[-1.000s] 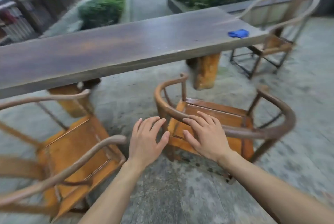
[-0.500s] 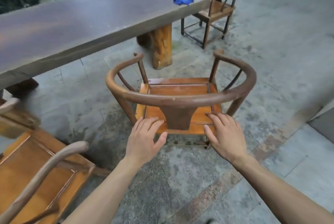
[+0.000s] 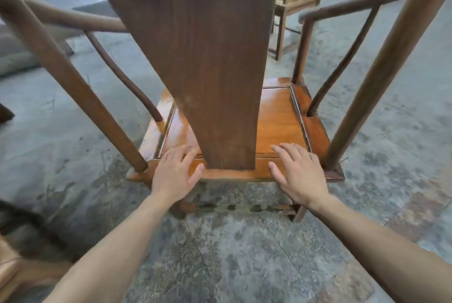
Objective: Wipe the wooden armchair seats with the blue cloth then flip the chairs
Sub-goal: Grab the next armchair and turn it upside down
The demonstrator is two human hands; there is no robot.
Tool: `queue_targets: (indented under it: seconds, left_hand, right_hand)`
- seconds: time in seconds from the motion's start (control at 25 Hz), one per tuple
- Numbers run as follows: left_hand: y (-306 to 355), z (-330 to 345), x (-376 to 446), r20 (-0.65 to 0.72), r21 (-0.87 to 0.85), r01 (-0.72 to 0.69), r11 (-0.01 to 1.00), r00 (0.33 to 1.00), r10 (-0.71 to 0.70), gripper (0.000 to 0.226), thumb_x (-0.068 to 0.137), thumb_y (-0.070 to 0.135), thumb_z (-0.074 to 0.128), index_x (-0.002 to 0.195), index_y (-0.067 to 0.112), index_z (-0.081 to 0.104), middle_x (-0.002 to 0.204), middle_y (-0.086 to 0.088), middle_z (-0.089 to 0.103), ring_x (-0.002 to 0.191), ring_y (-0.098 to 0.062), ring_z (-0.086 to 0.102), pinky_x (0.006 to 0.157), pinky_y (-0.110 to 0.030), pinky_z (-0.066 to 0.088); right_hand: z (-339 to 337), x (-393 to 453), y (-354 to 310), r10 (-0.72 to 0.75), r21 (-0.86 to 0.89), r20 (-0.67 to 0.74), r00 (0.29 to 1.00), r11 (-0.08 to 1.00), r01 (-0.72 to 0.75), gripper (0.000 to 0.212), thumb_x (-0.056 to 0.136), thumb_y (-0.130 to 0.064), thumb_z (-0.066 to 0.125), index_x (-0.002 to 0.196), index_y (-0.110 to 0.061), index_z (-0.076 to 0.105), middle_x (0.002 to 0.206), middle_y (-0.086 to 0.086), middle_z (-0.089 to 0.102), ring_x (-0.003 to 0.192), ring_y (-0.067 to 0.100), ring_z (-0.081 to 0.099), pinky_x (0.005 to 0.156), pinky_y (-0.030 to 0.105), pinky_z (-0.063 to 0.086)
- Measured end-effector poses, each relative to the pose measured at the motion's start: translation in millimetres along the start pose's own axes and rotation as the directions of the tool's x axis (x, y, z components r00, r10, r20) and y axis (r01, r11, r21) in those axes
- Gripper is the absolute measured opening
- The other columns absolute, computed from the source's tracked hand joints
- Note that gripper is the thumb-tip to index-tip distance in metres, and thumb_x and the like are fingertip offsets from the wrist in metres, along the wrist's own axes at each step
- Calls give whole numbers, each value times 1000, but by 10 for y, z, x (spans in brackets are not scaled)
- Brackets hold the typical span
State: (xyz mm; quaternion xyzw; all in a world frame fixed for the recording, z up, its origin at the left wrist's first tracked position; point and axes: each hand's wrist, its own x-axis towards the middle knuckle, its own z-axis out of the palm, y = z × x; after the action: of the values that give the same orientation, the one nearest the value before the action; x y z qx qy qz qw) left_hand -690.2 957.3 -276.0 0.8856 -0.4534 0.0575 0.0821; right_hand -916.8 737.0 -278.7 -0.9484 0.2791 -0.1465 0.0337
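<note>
A wooden armchair fills the view from behind, very close. Its broad dark back splat (image 3: 195, 58) rises up the middle and hides much of the orange seat (image 3: 278, 119). My left hand (image 3: 175, 172) lies with fingers spread on the seat's rear edge, just left of the splat. My right hand (image 3: 297, 174) rests the same way on the rear edge to the splat's right. Neither hand holds anything. The blue cloth is out of view.
A second wooden chair (image 3: 293, 2) stands behind on the right. Part of another chair (image 3: 14, 271) blurs at the lower left corner. Grey stone paving (image 3: 232, 253) lies all around.
The camera has dropped low and close behind the chair, so the table and cloth left the view. Both hands moved from near the backrest down onto the seat's rear edge.
</note>
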Motion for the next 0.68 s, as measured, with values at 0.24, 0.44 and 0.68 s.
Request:
queue_targets:
  seconds: [0.24, 0.44, 0.68]
  left_hand:
    - [-364, 788, 223, -88, 73, 41, 996, 995, -34, 57, 94, 54, 28, 136, 25, 52, 145, -8, 51, 129, -33, 50, 106, -51, 42]
    - [-434, 916, 232, -227, 33, 24, 999, 974, -16, 53, 90, 47, 36, 119, 14, 65, 116, -12, 63, 103, -35, 61, 78, -47, 54]
    - [-476, 982, 267, -299, 46, -13, 999, 954, 26, 47, 89, 44, 40, 103, 9, 69, 96, -13, 63, 86, -34, 60, 63, -41, 51]
  right_hand:
    - [975, 106, 236, 3, -122, -116, 993, 992, -18, 54, 98, -55, 32, 134, -26, 59, 137, 3, 62, 131, 29, 52, 103, 48, 38]
    - [1092, 140, 207, 1, -163, -277, 961, 985, -48, 45, 95, -50, 43, 120, -23, 69, 127, 2, 69, 119, 29, 61, 104, 49, 38]
    - [1081, 152, 184, 27, -196, -293, 956, 977, -87, 46, 95, -49, 40, 120, -25, 70, 128, -1, 69, 115, 27, 63, 106, 48, 36]
